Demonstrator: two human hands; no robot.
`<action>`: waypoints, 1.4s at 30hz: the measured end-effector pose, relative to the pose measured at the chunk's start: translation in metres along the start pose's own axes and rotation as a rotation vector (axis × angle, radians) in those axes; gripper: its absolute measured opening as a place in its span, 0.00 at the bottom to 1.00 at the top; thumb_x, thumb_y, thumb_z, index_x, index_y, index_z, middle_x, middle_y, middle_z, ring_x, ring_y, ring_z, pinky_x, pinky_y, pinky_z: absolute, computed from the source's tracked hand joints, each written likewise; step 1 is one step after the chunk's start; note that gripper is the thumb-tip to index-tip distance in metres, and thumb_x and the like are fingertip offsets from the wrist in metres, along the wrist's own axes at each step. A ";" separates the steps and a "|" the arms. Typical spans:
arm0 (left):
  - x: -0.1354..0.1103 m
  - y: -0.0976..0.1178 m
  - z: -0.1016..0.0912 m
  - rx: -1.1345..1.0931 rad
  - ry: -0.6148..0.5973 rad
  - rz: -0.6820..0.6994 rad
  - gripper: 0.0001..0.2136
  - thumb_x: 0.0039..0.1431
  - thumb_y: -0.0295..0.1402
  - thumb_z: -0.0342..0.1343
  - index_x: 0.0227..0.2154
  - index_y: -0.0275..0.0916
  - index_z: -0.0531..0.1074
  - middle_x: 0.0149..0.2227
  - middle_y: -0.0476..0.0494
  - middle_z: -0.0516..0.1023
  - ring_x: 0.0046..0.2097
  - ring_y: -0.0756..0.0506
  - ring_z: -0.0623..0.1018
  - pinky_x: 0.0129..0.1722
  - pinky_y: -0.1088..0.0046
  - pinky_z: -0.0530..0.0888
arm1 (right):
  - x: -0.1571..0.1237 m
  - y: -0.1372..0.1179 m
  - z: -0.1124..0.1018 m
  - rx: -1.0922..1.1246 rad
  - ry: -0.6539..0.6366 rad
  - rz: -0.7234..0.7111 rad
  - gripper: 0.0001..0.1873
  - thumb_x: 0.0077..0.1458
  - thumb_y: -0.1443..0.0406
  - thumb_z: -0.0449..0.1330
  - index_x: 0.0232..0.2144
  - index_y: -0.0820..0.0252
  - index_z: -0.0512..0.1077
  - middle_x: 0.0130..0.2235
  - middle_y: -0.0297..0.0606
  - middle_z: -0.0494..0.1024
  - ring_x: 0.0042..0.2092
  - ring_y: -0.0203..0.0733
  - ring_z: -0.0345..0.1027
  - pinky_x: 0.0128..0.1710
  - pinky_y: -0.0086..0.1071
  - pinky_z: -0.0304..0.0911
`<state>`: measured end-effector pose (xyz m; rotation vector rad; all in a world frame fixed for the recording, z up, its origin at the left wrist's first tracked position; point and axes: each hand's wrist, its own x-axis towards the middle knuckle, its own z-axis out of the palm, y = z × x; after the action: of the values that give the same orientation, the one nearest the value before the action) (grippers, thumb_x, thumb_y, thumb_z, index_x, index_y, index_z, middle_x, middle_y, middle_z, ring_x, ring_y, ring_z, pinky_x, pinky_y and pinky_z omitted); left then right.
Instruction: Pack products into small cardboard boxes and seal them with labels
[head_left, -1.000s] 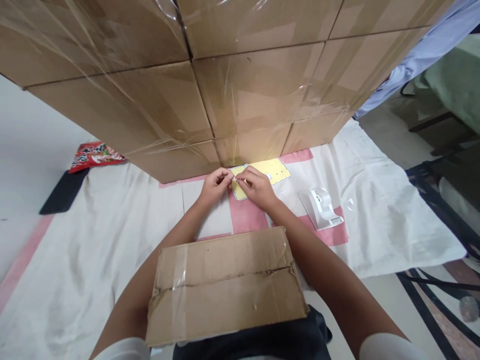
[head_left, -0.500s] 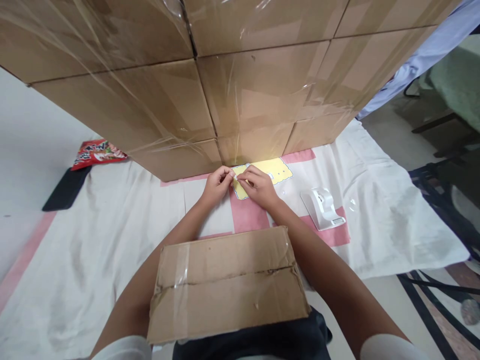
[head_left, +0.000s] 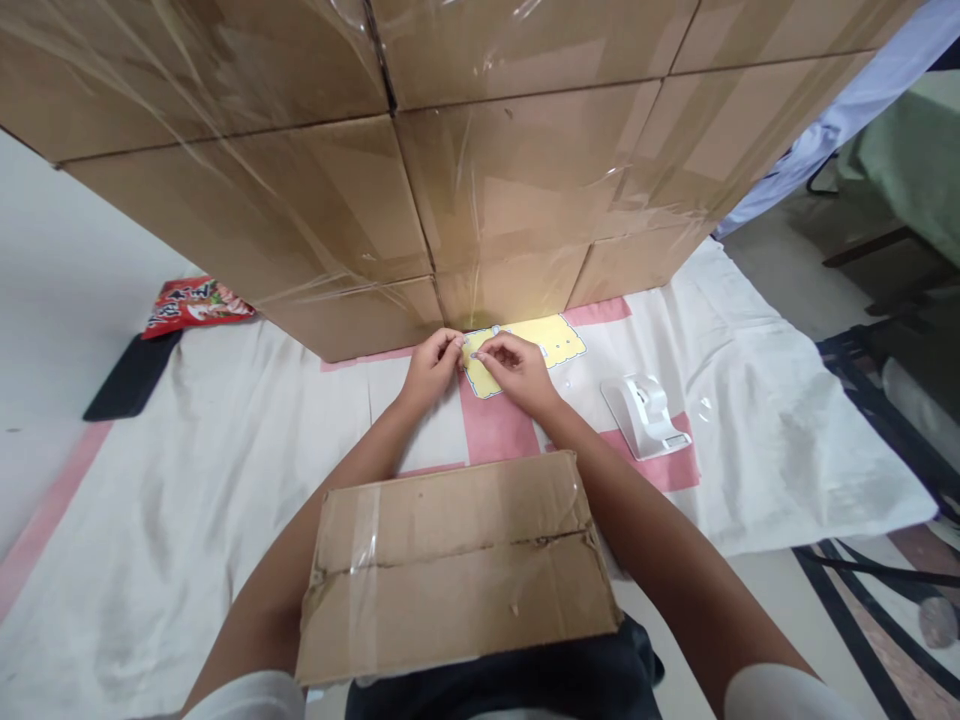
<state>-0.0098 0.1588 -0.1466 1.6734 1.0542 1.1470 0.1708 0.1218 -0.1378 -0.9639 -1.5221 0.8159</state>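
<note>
A yellow paper cutout (head_left: pixel 547 338) with a dark wavy outline lies on the cloth at the foot of the stacked boxes. Over its left end, my left hand (head_left: pixel 436 362) has thumb and forefinger pinched together; what is between them is too small to make out. Close by on the right, my right hand (head_left: pixel 519 370) is also closed in a pinch above the cutout, its fingertips hiding anything held. Small pale bits show on the yellow surface. To the right stands a white tape dispenser (head_left: pixel 646 418), apart from both hands.
A wall of taped cardboard boxes (head_left: pixel 517 180) rises right behind the cutout. Between my forearms sits another cardboard box (head_left: pixel 457 570). At the left are a red snack packet (head_left: pixel 196 306) and a black phone-like slab (head_left: pixel 133 376). The white and pink cloth (head_left: pixel 262 430) covers the surface.
My fingertips have drawn slightly apart, the left hand shifting a little left and up. The cutout and tape dispenser stay put.
</note>
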 end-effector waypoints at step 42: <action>-0.005 0.001 0.002 0.076 -0.105 0.101 0.10 0.63 0.42 0.58 0.34 0.41 0.73 0.25 0.52 0.69 0.26 0.51 0.66 0.29 0.73 0.61 | 0.005 0.015 0.000 0.086 0.020 0.104 0.21 0.56 0.58 0.67 0.51 0.55 0.74 0.35 0.31 0.71 0.26 0.30 0.57 0.27 0.29 0.59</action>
<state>-0.0093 0.1535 -0.1472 1.8441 0.9669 1.0823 0.1730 0.1321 -0.1488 -0.9909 -1.4171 0.9358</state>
